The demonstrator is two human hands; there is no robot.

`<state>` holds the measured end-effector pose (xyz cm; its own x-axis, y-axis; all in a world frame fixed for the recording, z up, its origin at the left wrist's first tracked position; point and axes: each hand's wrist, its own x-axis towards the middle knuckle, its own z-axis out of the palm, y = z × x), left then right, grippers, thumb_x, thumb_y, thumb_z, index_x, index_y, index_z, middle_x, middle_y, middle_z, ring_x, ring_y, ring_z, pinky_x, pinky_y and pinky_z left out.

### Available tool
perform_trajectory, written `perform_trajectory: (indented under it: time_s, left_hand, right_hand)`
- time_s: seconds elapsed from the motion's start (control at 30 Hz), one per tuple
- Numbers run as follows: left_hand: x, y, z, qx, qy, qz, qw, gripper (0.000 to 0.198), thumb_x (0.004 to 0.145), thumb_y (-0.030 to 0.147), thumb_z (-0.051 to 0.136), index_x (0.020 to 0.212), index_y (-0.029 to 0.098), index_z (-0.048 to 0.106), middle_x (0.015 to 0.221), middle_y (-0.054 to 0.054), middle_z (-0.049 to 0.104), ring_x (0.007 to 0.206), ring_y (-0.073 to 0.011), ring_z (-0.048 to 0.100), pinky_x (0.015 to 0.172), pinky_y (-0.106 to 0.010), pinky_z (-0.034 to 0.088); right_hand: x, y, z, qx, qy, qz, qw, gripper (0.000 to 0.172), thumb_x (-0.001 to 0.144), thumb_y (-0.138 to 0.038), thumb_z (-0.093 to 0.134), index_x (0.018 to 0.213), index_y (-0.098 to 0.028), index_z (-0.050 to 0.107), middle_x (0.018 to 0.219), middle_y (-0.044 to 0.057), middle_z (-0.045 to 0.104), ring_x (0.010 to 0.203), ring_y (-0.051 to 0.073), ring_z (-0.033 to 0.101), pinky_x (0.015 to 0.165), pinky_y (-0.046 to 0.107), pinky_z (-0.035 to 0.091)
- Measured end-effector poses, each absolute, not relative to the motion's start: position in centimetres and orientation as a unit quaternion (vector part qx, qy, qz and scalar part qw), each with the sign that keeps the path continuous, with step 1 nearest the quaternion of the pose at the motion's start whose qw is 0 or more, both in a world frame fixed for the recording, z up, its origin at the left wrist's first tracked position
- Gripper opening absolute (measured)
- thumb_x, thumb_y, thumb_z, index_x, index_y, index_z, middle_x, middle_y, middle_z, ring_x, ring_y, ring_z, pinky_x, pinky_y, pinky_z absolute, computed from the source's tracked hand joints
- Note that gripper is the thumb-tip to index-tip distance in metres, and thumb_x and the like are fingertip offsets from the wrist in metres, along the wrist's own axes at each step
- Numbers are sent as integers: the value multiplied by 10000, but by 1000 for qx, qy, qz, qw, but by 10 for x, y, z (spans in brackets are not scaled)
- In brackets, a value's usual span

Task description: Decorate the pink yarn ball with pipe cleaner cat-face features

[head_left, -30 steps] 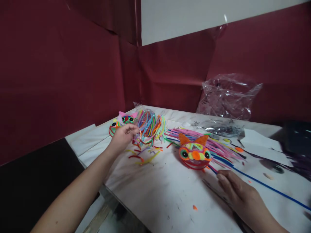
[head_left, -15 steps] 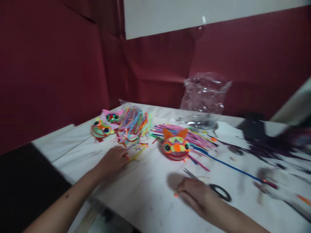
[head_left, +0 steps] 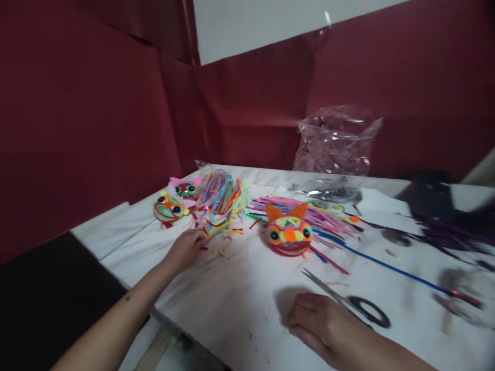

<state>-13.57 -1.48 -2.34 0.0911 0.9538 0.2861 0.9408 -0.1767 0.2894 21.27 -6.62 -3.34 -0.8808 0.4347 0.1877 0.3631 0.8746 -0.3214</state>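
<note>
My left hand (head_left: 188, 251) reaches to the near edge of a loose heap of pipe cleaner scraps (head_left: 224, 233), its fingertips drawn together low on the table. A small red scrap shows by those fingertips; whether they grip anything is hidden. My right hand (head_left: 315, 322) rests curled on the table with its fingers closed, and what they hold, if anything, cannot be seen. Black-handled scissors (head_left: 336, 294) lie right beside it, partly under the wrist. Beyond stands an animal head with orange ears (head_left: 289, 232), made of coloured pipe cleaners.
Two more animal heads, one yellow and green (head_left: 168, 208), one pink-eared (head_left: 186, 189), sit at the left. Bundled pipe cleaners (head_left: 220, 193) lie behind the scraps. A clear plastic bag (head_left: 336, 144) stands at the back. A blue pipe cleaner (head_left: 398, 273) runs right toward a blurred glue gun-like tool.
The view has shifted slightly. My left hand has moved a little toward the scraps. The orange bit under my right hand is out of sight, and more of the scissors shows.
</note>
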Motion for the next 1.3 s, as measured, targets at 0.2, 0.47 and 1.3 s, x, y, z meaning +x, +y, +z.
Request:
perform_trajectory:
  time_s: [0.2,0.47,1.3]
  left_hand:
    - [-139,-7,-26,748,603,276,-16,241,842,363,421,839,254,636,893,-5,677,920,-210,575,861,-333,428]
    - [-115,-30,-12,733,559,388,-23,136,814,417,499,849,334,601,885,90,644,882,-160,588,860,-312,442]
    - [62,-39,-28,513,395,406,645,233,618,335,648,516,164,526,453,41,485,425,-71,394,478,-224,295]
  right_hand:
    - [252,-35,4,-335,-917,122,177,313,935,-204,346,801,-204,629,781,58,662,721,163,601,665,250,449]
    - [286,-5,-2,-491,-854,149,94,141,678,-64,597,624,-190,625,690,24,645,611,151,556,553,227,361]
    - [228,-45,-21,-378,-668,572,289,143,735,-309,625,720,-168,607,618,-22,547,512,88,440,477,207,352]
